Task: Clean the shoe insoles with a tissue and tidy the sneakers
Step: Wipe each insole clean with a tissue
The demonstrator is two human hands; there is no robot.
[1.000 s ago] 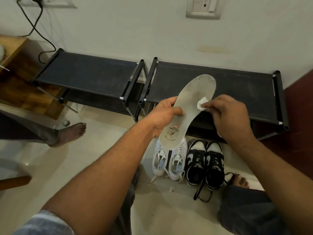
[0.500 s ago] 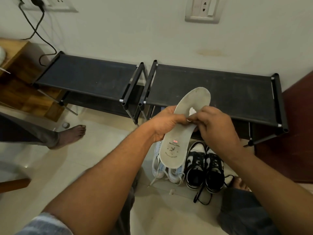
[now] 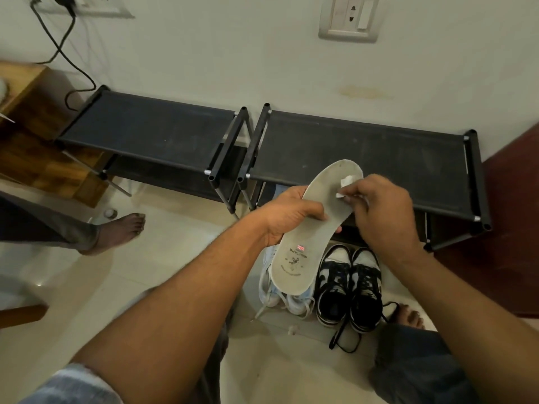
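My left hand (image 3: 291, 217) grips a grey insole (image 3: 303, 252) by its middle, holding it up with the printed heel end toward me. My right hand (image 3: 382, 208) pinches a small white tissue (image 3: 347, 183) and presses it on the insole's toe half. Below on the floor stand a pair of white sneakers (image 3: 280, 298), partly hidden by the insole, and a pair of black-and-white sneakers (image 3: 350, 287) with a loose black lace trailing toward me.
Two low black shoe racks (image 3: 151, 132) (image 3: 379, 147) stand side by side against the wall. Another person's bare foot (image 3: 119, 228) is on the tiles at left. A wooden cabinet (image 3: 26, 118) is far left. My own foot (image 3: 408, 314) rests by the black sneakers.
My right hand slid the tissue down the insole toward the middle and then back up toward the toe. The insole was lowered a little; my left hand kept its grip.
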